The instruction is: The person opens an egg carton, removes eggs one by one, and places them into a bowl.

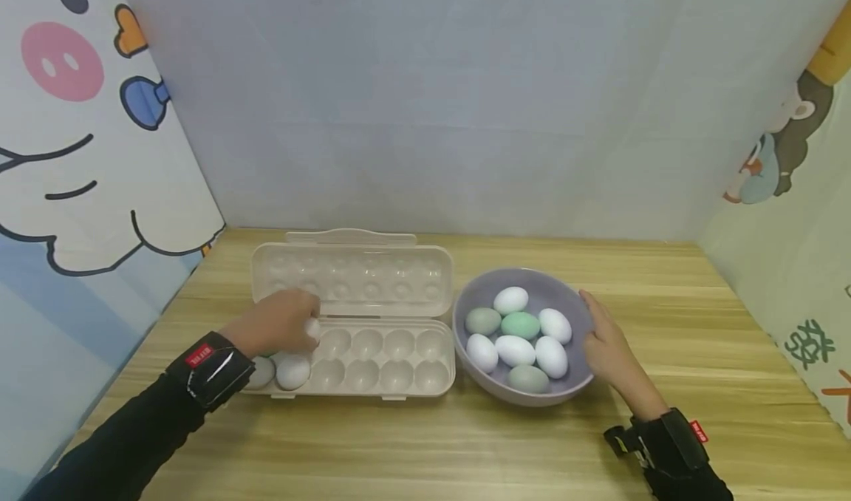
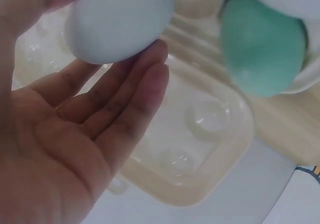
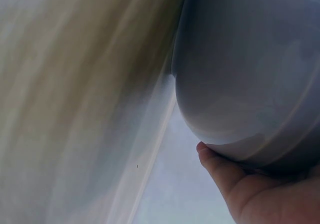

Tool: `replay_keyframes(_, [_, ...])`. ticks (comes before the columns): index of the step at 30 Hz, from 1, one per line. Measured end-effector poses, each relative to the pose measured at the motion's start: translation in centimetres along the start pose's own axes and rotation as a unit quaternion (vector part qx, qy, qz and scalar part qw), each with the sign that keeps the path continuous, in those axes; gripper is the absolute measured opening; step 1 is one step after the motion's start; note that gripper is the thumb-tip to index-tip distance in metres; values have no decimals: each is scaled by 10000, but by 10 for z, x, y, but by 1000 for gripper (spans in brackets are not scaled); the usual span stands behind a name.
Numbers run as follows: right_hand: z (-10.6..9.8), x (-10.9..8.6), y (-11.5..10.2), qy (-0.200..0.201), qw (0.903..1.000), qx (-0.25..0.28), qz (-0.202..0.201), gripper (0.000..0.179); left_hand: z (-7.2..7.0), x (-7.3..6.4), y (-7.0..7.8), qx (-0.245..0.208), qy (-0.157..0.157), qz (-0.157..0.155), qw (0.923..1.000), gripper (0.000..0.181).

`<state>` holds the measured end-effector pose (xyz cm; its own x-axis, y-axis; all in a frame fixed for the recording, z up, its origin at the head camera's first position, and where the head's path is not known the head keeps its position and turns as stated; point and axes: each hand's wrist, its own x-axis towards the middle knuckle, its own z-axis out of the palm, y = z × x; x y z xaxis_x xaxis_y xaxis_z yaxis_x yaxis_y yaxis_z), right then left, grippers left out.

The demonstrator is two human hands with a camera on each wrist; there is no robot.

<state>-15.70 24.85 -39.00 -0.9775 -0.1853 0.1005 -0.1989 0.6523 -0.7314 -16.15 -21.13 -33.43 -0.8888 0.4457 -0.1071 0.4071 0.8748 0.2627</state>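
Observation:
My left hand is over the left part of an open beige egg carton. Between its thumb and fingers it holds a white egg, partly hidden by the hand in the head view. Under that wrist, a white egg and a grey-green egg sit in the carton's left cups, and a green egg shows in the left wrist view. My right hand grips the right rim of a purple-grey bowl. White, green and grey-green eggs lie inside the bowl.
The carton's lid is folded back behind its cups, and the bowl stands close against the carton's right end. All of it is on a wood-grain table. A pale curtain rises behind, with printed panels on both sides.

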Motion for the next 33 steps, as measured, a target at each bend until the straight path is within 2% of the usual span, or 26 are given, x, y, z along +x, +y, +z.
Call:
replay_keyframes(5, [1, 1, 3, 72, 9999, -30, -69, 64, -6, 4, 10, -59, 293, 173, 9994, 39])
replay_keyframes(9, [1, 2, 4, 116, 9999, -57, -114, 64, -7, 12, 19, -174, 636, 579, 9961, 42])
replay_keyframes(14, [1, 1, 3, 108, 9999, -83, -57, 64, -6, 23, 35, -273, 1131, 1274, 9850, 34])
replay_keyframes(19, [2, 1, 1, 105, 9999, -18, -13, 64, -3, 40, 54, -417, 1504, 1694, 9731, 31])
replay_keyframes(30, [6, -1, 0, 99, 9999, 30, 43, 66, 9, 79, 98, -778, 1562, 2491, 9526, 32])
replay_keyframes(33, [6, -2, 0, 125, 9999, 51, 20, 66, 14, 89, 110, -770, 1455, 2592, 9517, 30])
